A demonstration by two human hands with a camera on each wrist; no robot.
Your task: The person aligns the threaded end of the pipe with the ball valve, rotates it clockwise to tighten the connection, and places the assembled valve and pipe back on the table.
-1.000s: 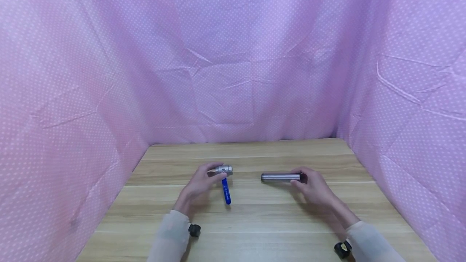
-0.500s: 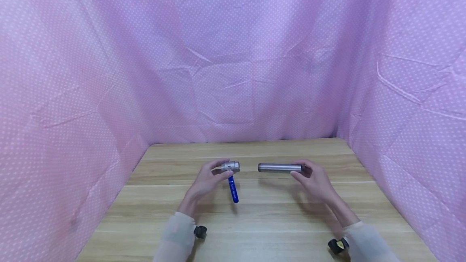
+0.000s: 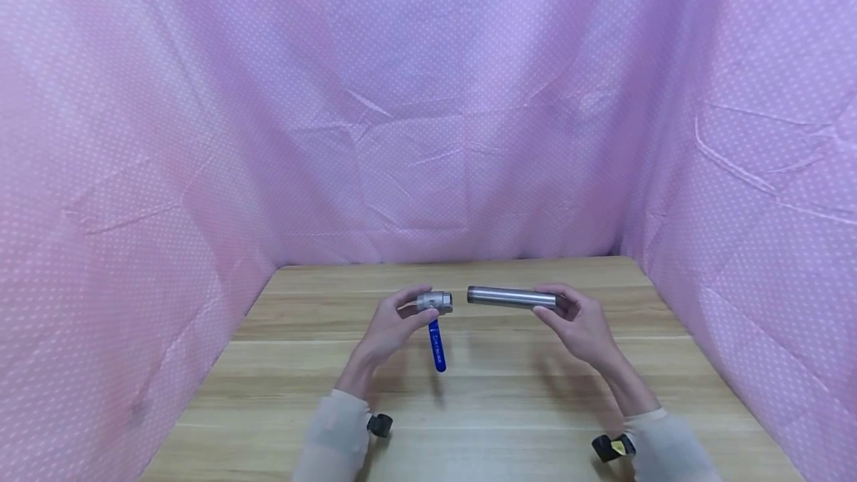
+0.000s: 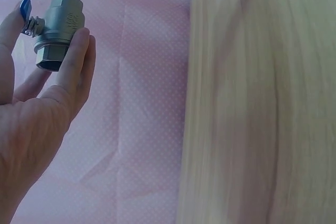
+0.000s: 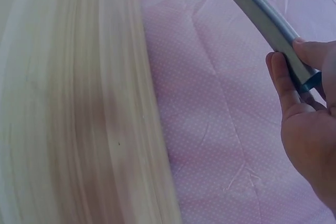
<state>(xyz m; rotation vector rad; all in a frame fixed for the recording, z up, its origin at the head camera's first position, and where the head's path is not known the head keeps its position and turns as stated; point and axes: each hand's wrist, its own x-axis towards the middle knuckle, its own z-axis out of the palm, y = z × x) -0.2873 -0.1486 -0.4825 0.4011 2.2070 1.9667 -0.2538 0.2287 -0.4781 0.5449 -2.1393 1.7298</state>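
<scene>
Two metal pieces are held above a wooden table (image 3: 502, 407), end facing end with a narrow gap between. The left hand (image 3: 388, 329) pinches a silvery valve (image 3: 437, 301) between thumb and fingers; its body has faceted ends, and a blue lever (image 3: 437, 348) points toward the person. The right hand (image 3: 585, 329) pinches a smooth, straight metal pipe (image 3: 505, 297) near its right end; the end facing the valve is threaded. The table's far edge runs beyond both pieces, against a pink dotted cloth (image 3: 462, 132); its side edges lie well apart from the hands. Pale lettering along the lever and raised marks on the valve are too small to read.
</scene>
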